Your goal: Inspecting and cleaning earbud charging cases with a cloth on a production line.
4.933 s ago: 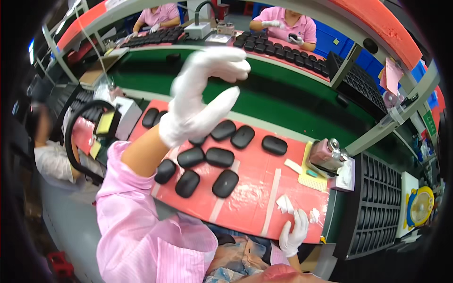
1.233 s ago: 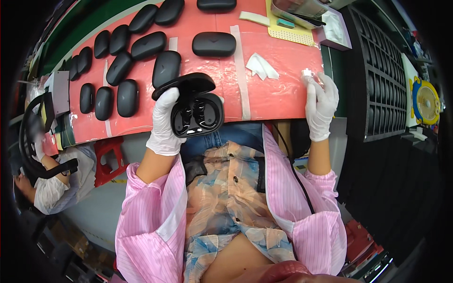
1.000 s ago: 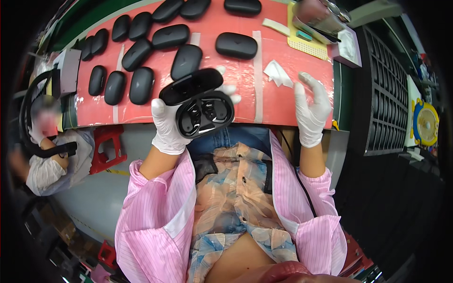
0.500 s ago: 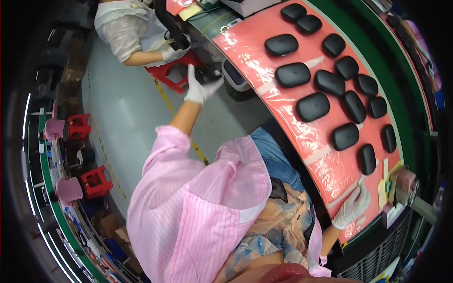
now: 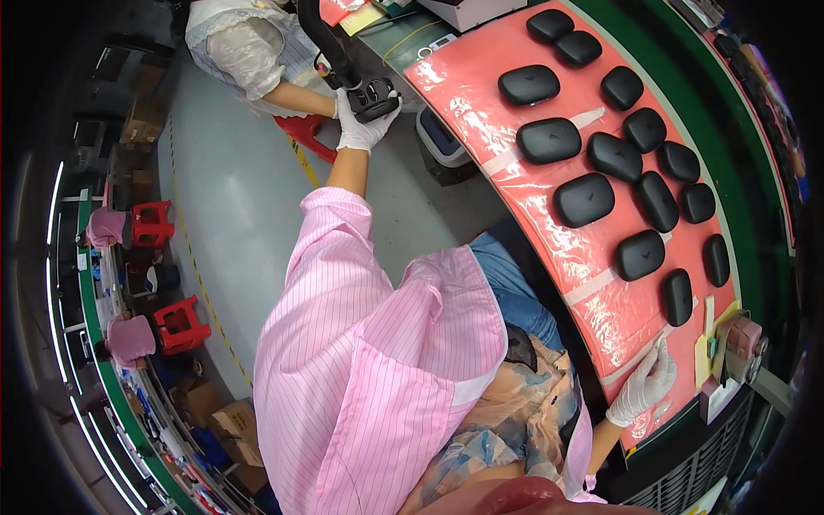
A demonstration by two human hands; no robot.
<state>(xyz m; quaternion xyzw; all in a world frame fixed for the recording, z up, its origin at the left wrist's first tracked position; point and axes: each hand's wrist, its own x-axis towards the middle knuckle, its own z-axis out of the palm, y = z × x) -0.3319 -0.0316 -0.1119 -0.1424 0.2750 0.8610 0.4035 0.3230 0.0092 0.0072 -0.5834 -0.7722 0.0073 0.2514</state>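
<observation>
My left hand [image 5: 363, 129], in a white glove, reaches out at the upper left and grips a black case [image 5: 375, 100] from below. The case looks opened, with hollows inside; its contents are too small to make out. A co-worker's bare forearm [image 5: 302, 99] comes up beside it, and that hand is mostly hidden behind mine. My right hand [image 5: 645, 386], also gloved, rests on the red mat [image 5: 592, 339] with its fingers stretched out and nothing visible in them. Just beyond its fingertips lies a rounded black case [image 5: 677, 298].
Several more closed black cases [image 5: 584, 200] are spread over the mat. A thick black hose [image 5: 324, 39] hangs beside the co-worker. Below it stands a red stool [image 5: 307, 137], with a grey bin [image 5: 442, 142] under the table edge. A small clamped device [image 5: 740, 336] stands at the right.
My left hand was spread apart beside a blurred black object; now its fingers are closed around the black case. My right hand stays at the mat. The whole view has shifted slightly.
</observation>
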